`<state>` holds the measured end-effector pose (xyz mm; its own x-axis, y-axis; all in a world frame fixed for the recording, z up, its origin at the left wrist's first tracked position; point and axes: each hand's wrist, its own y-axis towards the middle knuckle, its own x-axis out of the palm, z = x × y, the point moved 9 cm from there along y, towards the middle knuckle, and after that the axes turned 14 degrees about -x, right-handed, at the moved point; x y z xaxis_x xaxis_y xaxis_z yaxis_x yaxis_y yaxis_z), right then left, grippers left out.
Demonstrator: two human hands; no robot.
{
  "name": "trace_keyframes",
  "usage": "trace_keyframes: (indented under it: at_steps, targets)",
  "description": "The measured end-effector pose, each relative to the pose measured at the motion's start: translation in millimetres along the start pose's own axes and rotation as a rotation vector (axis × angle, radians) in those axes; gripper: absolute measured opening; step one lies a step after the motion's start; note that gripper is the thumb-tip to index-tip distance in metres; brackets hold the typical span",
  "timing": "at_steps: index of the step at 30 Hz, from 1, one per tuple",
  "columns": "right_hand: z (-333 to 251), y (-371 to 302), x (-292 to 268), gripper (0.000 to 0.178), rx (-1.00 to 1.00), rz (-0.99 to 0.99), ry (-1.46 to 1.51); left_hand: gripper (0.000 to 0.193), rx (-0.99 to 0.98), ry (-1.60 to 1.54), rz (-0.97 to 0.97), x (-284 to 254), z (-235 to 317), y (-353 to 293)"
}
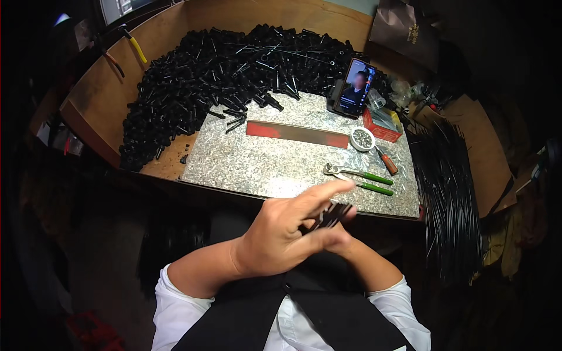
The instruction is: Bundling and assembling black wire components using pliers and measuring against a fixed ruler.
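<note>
My left hand point(284, 225) is curled in front of my chest, just off the near edge of the worktop, around a small bunch of short black pieces point(332, 215). Motion blur hides their exact kind. My right hand point(339, 241) is up against it, mostly behind the left; its fingers are largely hidden, so its own grip does not show. Nearest on the worktop lie green-handled pincers point(369, 181), their jaws toward the left. Beyond them a flat brown bar with red ends point(297, 134) lies crosswise, beside a white bowl of small metal bits point(362, 139).
A big heap of black slender parts point(234, 76) fills the wooden-walled back and left of the speckled worktop point(246, 167). A phone point(355, 88) stands at the back right, near a red box point(381, 124) and an orange-handled screwdriver point(387, 162). Long black strands point(451, 199) hang at right.
</note>
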<state>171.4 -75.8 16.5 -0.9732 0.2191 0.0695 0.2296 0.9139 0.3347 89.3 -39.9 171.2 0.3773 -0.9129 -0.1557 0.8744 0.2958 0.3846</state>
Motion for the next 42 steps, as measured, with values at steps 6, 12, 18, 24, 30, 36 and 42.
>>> trace_keyframes:
  at_steps: [6,12,18,24,30,36,42]
  targets:
    - [19.5,6.1,-4.8,0.018,0.06,0.135,-0.164,0.076,-0.025,-0.295,0.508,-55.4,-78.5,-39.1]
    - [26.9,9.9,-0.5,0.015,0.103,0.117,-0.214,0.025,-0.42,-0.566,0.514,-39.3,-162.4,-61.5]
    - [20.8,13.6,2.3,0.02,-0.017,0.142,-0.152,0.016,-0.4,-0.729,0.57,-35.3,-166.2,-54.5]
    - [17.5,14.0,3.0,0.02,-0.059,0.119,-0.196,0.015,-0.448,-0.576,0.523,-34.8,-170.0,-52.8]
    - [21.2,13.5,0.8,0.019,-0.02,0.146,-0.185,0.022,-0.368,-0.429,0.539,-45.4,-157.1,-46.8]
    - [22.1,12.2,2.6,0.016,0.074,0.132,-0.157,0.035,-0.405,-0.195,0.417,-51.8,-148.7,-40.0]
    - [22.7,9.7,-1.0,0.018,0.056,0.139,-0.23,0.023,-0.47,0.36,0.796,-155.6,-151.5,-31.4]
